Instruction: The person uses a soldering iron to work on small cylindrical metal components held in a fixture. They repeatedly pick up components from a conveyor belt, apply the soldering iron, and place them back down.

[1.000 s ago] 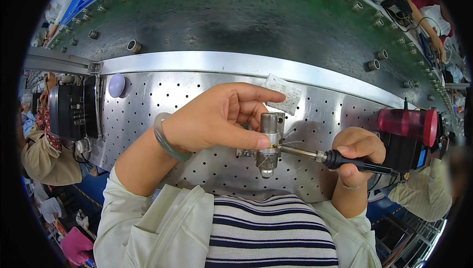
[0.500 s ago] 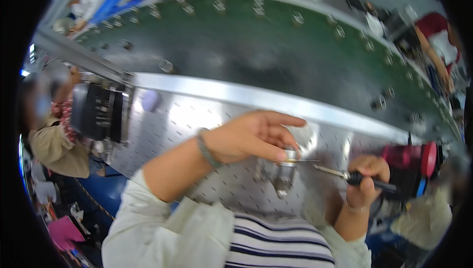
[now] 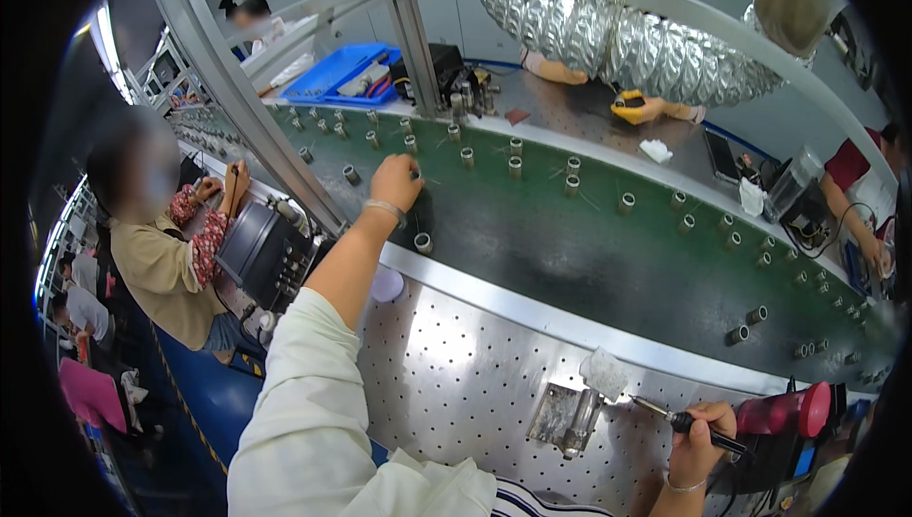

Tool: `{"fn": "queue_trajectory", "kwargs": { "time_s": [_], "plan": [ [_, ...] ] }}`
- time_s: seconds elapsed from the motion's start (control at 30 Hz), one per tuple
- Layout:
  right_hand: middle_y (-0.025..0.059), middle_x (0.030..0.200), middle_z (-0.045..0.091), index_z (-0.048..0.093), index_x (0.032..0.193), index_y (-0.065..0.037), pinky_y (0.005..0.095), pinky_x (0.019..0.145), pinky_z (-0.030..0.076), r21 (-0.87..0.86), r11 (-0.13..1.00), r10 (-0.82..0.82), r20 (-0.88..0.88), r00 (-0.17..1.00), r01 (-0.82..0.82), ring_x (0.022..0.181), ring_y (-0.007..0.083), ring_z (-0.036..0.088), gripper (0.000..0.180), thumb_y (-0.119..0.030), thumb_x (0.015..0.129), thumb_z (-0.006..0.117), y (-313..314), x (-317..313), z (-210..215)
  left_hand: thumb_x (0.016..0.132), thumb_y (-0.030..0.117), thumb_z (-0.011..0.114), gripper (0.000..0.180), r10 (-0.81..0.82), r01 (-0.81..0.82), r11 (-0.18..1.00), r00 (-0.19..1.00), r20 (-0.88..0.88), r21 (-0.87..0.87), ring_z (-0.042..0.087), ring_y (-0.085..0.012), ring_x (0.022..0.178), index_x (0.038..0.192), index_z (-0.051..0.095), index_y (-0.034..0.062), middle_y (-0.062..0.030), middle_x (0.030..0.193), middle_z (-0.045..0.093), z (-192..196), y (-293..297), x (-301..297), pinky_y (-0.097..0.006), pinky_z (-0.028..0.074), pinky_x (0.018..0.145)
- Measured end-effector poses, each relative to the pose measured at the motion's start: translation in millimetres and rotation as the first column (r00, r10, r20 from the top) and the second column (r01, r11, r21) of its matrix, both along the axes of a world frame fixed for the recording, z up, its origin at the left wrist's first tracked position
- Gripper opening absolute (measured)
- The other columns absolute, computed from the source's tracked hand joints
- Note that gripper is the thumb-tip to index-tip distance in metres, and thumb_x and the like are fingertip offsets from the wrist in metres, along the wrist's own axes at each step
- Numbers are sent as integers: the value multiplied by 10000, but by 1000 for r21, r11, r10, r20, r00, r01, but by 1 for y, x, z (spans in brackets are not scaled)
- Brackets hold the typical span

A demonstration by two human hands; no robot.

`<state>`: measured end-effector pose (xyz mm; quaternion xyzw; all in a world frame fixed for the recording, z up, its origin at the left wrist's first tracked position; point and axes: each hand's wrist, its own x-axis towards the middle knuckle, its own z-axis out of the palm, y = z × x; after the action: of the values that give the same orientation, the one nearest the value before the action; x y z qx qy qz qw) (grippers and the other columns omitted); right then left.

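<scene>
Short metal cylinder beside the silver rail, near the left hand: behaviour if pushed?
The short metal cylinder should feel stiff, given its bright metal wall. It seems to stand on end on the green belt, so a nudge probably slides it; toppled, its round side may roll.

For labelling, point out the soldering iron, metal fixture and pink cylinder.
Soldering iron (image 3: 680, 421): head view, black handle's front.
Metal fixture (image 3: 581, 425): head view, cylindrical part.
Pink cylinder (image 3: 770, 414): head view, side wall.

Soldering iron (image 3: 681, 421) — black handle, metal shaft — slanted in right hand (image 3: 703, 436), tip leftward.
</scene>
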<state>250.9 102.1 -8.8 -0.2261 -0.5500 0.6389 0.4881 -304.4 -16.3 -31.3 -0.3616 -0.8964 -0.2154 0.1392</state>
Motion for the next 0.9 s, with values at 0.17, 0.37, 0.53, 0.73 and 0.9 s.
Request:
{"fn": "queue_trajectory", "kwargs": {
  "time_s": [0.17,0.37,0.53,0.73,0.9],
  "plan": [
    [133,695,590,538,781,18,218,432,418,-30,999,-35,13,999,35,463,143,532,226,-144,764,694,-1,11,4,665,329,762,512,-98,118,983,985,-143,138,545,-346,987,1049,610,26,-178,1012,603,13,22,33,-429,414,868],
    [91,700,618,597,805,21,226,521,446,-111,993,52,85,995,-43,567,113,572,62,16,780,653,7,10,14,705,117,719,290,-649,635,746,760,8,199,538,-306,1016,974,630,57,-121,1058,580,44,62,176,-364,414,893],
    [93,734,601,580,873,40,221,545,444,139,952,-270,-51,962,274,583,114,571,96,17,798,636,2,22,15,777,53,688,246,-754,801,476,159,638,363,589,-126,892,1016,638,19,-59,1057,556,32,138,290,-237,513,765],
    [106,765,586,539,912,34,206,514,452,204,808,-512,-219,830,553,555,116,568,130,-37,834,614,15,41,20,749,54,675,549,-894,964,184,82,441,194,588,-201,810,1268,508,123,-108,1013,517,13,241,387,-305,501,715],
    [125,835,559,520,896,22,194,512,445,211,769,-569,-205,796,604,581,123,541,164,-102,843,614,13,36,22,770,193,675,367,-944,985,156,170,282,-72,576,-334,898,1119,575,134,-138,1007,534,-4,280,416,-420,482,765]
  ]
}}
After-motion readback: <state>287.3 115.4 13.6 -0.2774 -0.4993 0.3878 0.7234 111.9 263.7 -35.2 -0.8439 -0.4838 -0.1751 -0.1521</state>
